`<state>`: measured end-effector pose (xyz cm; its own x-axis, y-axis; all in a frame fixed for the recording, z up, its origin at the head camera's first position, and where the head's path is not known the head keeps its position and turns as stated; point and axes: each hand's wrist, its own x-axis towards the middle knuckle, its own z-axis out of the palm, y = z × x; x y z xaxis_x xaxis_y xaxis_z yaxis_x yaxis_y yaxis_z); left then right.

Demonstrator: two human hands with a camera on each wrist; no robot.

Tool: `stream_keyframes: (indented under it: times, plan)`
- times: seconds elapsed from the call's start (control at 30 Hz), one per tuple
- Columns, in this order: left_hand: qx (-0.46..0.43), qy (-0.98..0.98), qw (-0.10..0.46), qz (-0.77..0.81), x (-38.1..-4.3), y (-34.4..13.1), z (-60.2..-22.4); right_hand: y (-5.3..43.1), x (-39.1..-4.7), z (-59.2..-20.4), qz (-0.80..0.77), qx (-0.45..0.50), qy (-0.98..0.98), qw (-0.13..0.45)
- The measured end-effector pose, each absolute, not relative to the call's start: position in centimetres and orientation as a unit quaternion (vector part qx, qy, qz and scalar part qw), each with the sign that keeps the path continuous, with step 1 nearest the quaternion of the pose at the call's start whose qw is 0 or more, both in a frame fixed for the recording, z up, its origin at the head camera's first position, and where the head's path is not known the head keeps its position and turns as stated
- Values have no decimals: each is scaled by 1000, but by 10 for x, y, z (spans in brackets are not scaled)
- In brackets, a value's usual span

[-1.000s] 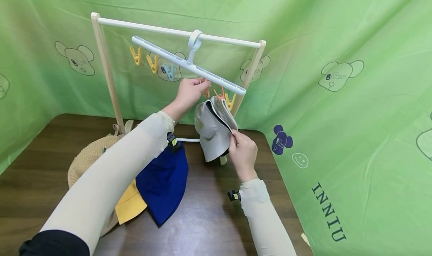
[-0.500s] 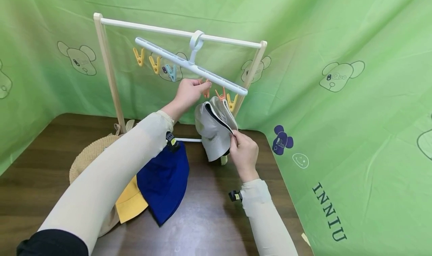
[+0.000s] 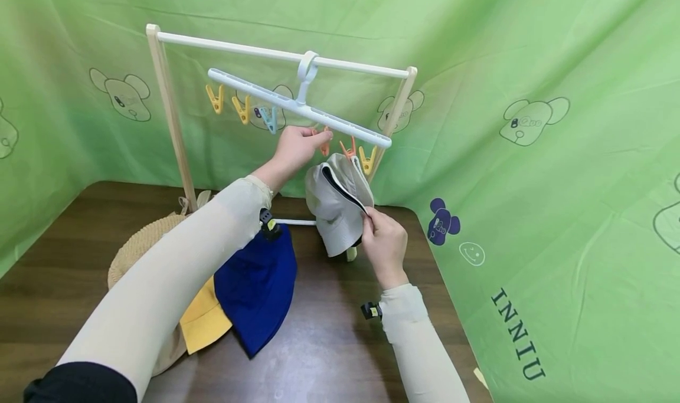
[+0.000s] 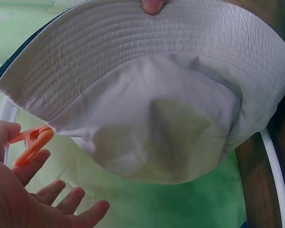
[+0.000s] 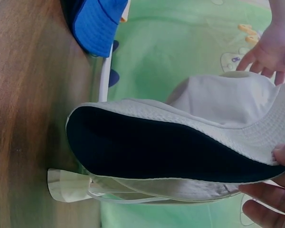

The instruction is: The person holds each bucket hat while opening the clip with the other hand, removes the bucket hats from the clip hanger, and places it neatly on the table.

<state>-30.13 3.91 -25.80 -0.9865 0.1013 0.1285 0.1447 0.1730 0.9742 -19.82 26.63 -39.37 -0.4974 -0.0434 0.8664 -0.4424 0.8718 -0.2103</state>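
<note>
A pale grey bucket hat point(image 3: 332, 205) with a dark lining hangs sideways under the right half of a light-blue hanger point(image 3: 255, 90). My left hand point(image 3: 295, 149) pinches an orange clothespin point(image 4: 36, 141) between thumb and index finger, its tip right at the hat's edge; the other fingers are spread. With my right hand point(image 3: 386, 245) I pinch the hat's brim point(image 5: 256, 147), thumb on the pale outer side. A second orange clothespin point(image 3: 348, 148) is at the hat's top edge, with a yellow clothespin point(image 3: 367, 160) just right of it.
The hanger hooks over the white bar point(image 3: 228, 45) of a wooden-post rack point(image 3: 171, 108). Yellow and blue clothespins point(image 3: 269, 120) dangle from its left half. On the brown table point(image 3: 319, 332) lie a blue hat point(image 3: 260, 291), a yellow hat point(image 3: 206, 326) and a woven tan hat point(image 3: 140, 243).
The hanger's left end has dipped slightly with its clothespins. Both hands keep their grips in nearly the same place, and the hat has barely shifted.
</note>
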Motion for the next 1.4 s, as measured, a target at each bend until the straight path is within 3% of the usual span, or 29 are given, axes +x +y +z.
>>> stream_keyframes:
  times: [1.4]
  plan:
    - [-128,-813,-8,-569,-302,33,-259,268,-195,-397,210,155,-832,490]
